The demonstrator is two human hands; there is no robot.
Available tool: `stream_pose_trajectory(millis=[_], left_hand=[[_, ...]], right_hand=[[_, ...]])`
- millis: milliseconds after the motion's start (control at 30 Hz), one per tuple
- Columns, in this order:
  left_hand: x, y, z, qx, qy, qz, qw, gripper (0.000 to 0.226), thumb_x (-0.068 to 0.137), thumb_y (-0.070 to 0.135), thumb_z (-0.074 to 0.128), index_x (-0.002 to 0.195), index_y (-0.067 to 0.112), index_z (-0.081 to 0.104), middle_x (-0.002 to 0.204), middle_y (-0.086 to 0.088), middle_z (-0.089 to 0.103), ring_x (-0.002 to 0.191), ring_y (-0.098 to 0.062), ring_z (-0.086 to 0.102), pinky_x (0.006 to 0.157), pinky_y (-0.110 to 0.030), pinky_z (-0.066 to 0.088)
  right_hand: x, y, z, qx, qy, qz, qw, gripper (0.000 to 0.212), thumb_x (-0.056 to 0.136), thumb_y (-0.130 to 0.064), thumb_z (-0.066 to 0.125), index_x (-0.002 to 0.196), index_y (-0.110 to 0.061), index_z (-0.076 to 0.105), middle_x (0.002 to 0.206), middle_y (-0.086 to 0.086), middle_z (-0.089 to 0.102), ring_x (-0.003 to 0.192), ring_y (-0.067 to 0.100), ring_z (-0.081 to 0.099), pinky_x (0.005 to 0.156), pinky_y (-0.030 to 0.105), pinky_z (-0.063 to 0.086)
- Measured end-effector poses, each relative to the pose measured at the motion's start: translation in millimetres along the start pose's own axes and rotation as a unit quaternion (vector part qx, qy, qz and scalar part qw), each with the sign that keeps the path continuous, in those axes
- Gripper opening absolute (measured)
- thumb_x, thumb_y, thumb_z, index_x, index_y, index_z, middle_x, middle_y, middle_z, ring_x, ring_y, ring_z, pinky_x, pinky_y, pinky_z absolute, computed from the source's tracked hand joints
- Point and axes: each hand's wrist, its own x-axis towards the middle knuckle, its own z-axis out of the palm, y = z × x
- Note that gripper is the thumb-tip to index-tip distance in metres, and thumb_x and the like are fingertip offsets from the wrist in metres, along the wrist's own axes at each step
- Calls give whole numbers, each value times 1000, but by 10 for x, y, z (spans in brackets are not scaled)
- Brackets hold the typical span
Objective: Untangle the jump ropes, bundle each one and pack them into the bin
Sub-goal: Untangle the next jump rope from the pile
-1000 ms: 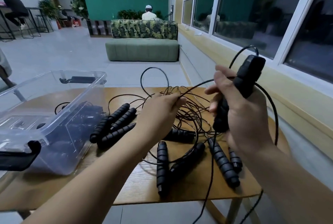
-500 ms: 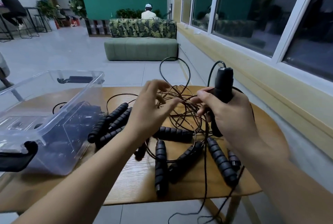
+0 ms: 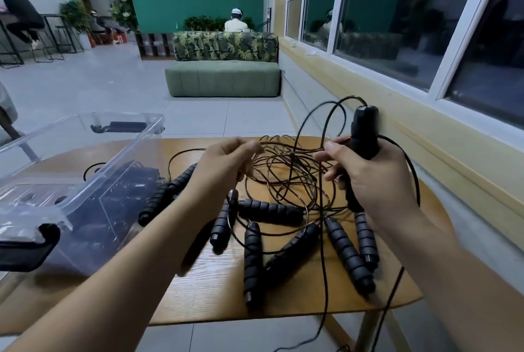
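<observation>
Handle [image 3: 365, 136]: black, is standing upright in the right hand [image 3: 377, 181], well above the table.
Right hand: is gripping the handle's lower part with fingers wrapping it, thumb and forefinger reaching toward the tangle.
Left hand [image 3: 224, 164]: is hovering at the tangle's left edge with fingers curling inward. It is blurred, so cannot tell whether a strand is being pinched.
Cord tangle [image 3: 286, 178]: thin brownish loops are lying piled on the far middle of the table, between the two hands.
Black cord [image 3: 326, 280]: is coming out of the held handle's top, arching over the tangle, then hanging past the table's near edge.
Loose handles [image 3: 252, 261]: several ribbed black ones are lying scattered on the near side of the tangle, some touching or crossing.
Bin [image 3: 113, 159]: clear plastic with black latches at its ends, is sitting on the table's left side, just beside the nearest loose handles.
Rope bundles [image 3: 124, 181]: dark shapes are showing through the bin's wall.
Table [image 3: 198, 295]: wooden top is bearing the bin, handles and tangle.
Sofa [image 3: 224, 79]: green, is standing on the floor beyond the table.
</observation>
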Motion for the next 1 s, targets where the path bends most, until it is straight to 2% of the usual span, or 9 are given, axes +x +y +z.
stream_pose_trajectory(millis=[200,367,500,567,667,800,867,933,1000], left_hand=[[-59,200,84,-195,-63,-7,979,29,100,38,62,111,12,68,86,-3,69,81,-16,65,69,-30,41],[-289,361,211,82,-153,90,981,34,105,46,52,109,25,79,118,6,78,112,-9,68,87,-35,44],[-309,395,287,-8,-169,11,986,41,105,46,45,112,27,80,111,2,78,101,-13,65,87,-42,39],[-264,387,286,-62,-158,-1,985,36,100,22,52,127,27,76,114,-4,76,102,-15,64,88,-39,39],[-264,328,233,-32,-180,61,981,58,97,-8,64,144,26,63,124,-8,73,105,-16,69,93,-35,55],[-249,215,297,96,-79,113,986,44,85,14,89,119,23,62,108,-3,67,91,-18,73,86,-52,65],[-205,167,311,120,-61,122,983,23,92,22,83,106,22,66,98,3,72,89,-15,74,82,-44,65],[-189,144,305,182,-70,128,972,9,96,21,77,102,24,71,94,10,75,90,-3,71,81,-23,58],[-182,106,293,258,-79,122,955,20,92,16,75,109,25,69,101,13,74,96,3,68,82,-16,51]], right_hand=[[-37,-3,20,-28,-17,-4,999,5,102,-18,74,98,-14,73,90,3,83,68,27,77,60,36,51],[-72,-15,50,-57,-29,-29,998,5,102,-19,74,98,-16,74,88,0,82,68,26,78,59,33,51],[-69,-10,70,-11,-19,-4,1000,5,100,-18,76,101,-13,75,88,5,82,71,31,79,55,28,51],[-86,-6,79,8,-36,0,999,6,100,-19,76,101,-13,75,90,9,81,73,32,78,57,27,52],[-128,-1,108,6,-54,-19,998,3,99,-14,77,96,-13,77,85,8,80,73,28,78,57,26,55],[-142,17,123,-4,-82,-35,996,4,101,-12,73,102,-10,76,92,6,82,80,24,80,59,29,58],[-144,19,119,-3,-86,-37,996,6,102,-13,72,104,-9,76,92,7,82,79,28,79,59,32,58],[-137,23,116,17,-91,-20,996,7,101,-14,73,104,-8,75,93,11,82,72,33,73,58,35,53],[-126,28,122,60,-93,15,994,10,101,-14,73,105,-5,72,96,14,82,68,31,65,58,35,47]])
